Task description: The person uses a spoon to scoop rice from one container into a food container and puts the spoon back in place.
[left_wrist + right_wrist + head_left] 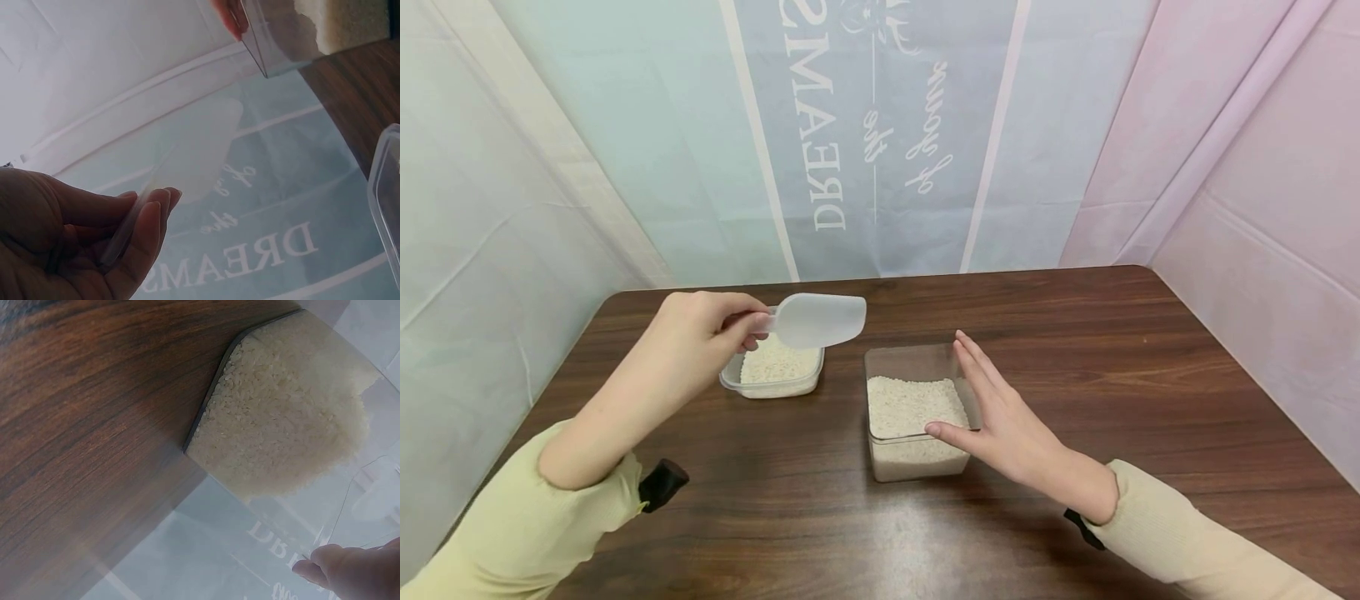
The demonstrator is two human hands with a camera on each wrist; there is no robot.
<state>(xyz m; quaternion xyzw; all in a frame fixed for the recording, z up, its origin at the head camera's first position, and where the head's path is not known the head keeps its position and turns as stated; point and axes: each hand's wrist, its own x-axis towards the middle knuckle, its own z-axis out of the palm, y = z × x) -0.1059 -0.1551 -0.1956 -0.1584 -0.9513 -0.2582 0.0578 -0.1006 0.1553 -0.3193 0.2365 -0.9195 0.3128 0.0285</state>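
Note:
My left hand point(711, 329) pinches the handle of a translucent white plastic scoop point(823, 321) between thumb and fingers. The scoop's blade points right, raised over the back of a small clear tub point(775, 388) that holds white rice point(782, 362). In the left wrist view, the thin handle passes between the thumb and the curled fingers. My right hand point(1000, 421) rests at the right side of a deeper clear square container point(917, 475), fingers nearly straight, thumb at its near rim. Rice point(281, 419) fills the lower part of that container, seen through its wall in the right wrist view.
Both containers stand on a dark wood-grain table point(760, 517), the tub farther back and to the left. A printed cloth backdrop point(895, 242) hangs behind the table's far edge, with pale cloth point(1262, 250) along the sides.

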